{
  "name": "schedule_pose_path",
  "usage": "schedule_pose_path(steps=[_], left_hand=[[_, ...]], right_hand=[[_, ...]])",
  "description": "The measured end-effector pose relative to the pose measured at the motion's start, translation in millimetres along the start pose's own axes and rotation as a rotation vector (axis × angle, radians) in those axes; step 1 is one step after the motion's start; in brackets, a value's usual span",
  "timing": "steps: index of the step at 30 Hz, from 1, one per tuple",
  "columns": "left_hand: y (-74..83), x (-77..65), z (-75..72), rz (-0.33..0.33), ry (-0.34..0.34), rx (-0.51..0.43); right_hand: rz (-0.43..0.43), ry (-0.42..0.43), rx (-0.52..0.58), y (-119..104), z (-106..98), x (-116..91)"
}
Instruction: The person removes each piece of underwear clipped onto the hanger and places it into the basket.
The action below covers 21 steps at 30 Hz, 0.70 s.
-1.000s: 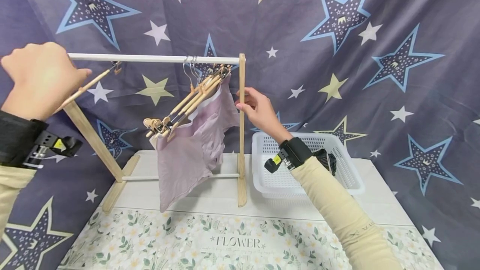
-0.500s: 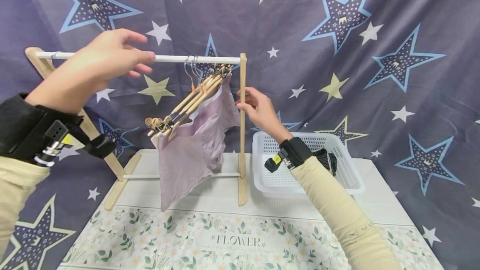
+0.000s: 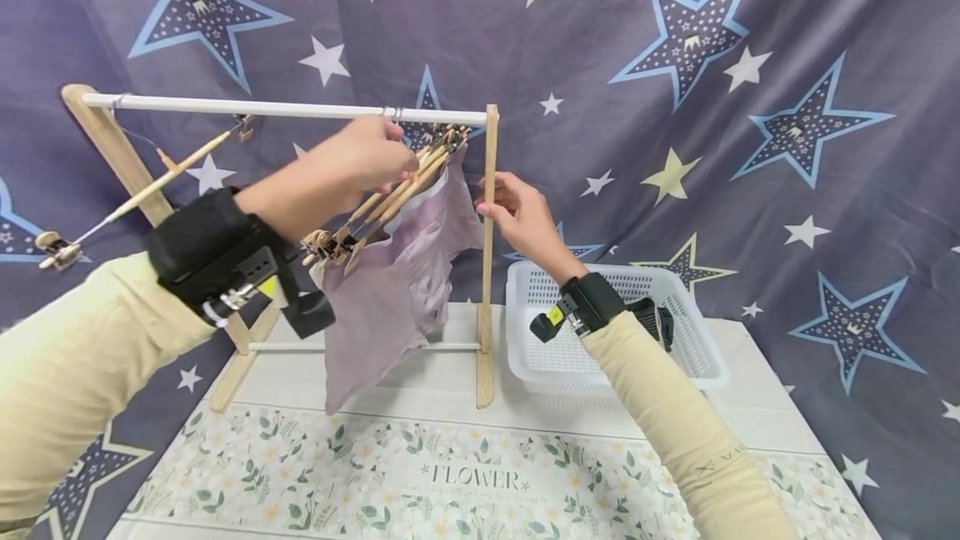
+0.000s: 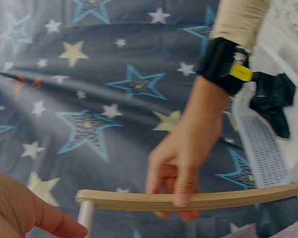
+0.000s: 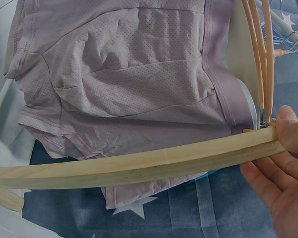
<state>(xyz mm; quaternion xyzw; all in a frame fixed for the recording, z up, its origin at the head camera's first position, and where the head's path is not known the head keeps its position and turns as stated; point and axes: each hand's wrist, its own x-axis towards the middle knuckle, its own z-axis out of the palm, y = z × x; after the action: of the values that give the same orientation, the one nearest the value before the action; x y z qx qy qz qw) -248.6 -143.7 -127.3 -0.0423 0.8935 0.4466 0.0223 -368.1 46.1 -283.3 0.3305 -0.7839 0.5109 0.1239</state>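
My right hand (image 3: pixel 521 211) pinches the right wooden post (image 3: pixel 487 273) of a small clothes rack between thumb and fingers. My left hand (image 3: pixel 363 155) is just under the white rail (image 3: pixel 300 109), its fingers overlapping the tops of several wooden clip hangers (image 3: pixel 401 198) in the head view. Its thumb (image 4: pixel 59 220) stretches out straight beside the rail's end in the left wrist view. Pale mauve shorts (image 5: pixel 134 64) hang from the clips, their waistband uppermost. At the rail's left end hangs a bare clip hanger (image 3: pixel 168 177).
A white perforated basket (image 3: pixel 525 365) stands right of the rack, with dark striped cloth (image 3: pixel 652 319) inside. The rack stands on a white table covering with a flower-print strip (image 3: pixel 337 473). A star-patterned curtain (image 3: pixel 600 107) hangs close behind.
My left hand has left the rail's left end, where the bare hanger stays, and moved right to the grouped hangers. My right hand has kept its place on the post.
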Motion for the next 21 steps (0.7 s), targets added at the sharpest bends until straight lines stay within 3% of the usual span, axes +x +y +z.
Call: schedule_pose_path(steps=[4,8,21], left_hand=[[-4.5,2.5,16.8,0.014,0.084,0.209],[-9.1,5.7,29.0,-0.016,0.116,0.382],[-18.6,11.7,48.4,-0.053,0.146,0.405]], right_hand=[[0.001,0.005,0.008,-1,0,0],[0.002,-0.001,0.011,-1,0,0],[-0.003,-0.003,-0.005,1,-1,0]])
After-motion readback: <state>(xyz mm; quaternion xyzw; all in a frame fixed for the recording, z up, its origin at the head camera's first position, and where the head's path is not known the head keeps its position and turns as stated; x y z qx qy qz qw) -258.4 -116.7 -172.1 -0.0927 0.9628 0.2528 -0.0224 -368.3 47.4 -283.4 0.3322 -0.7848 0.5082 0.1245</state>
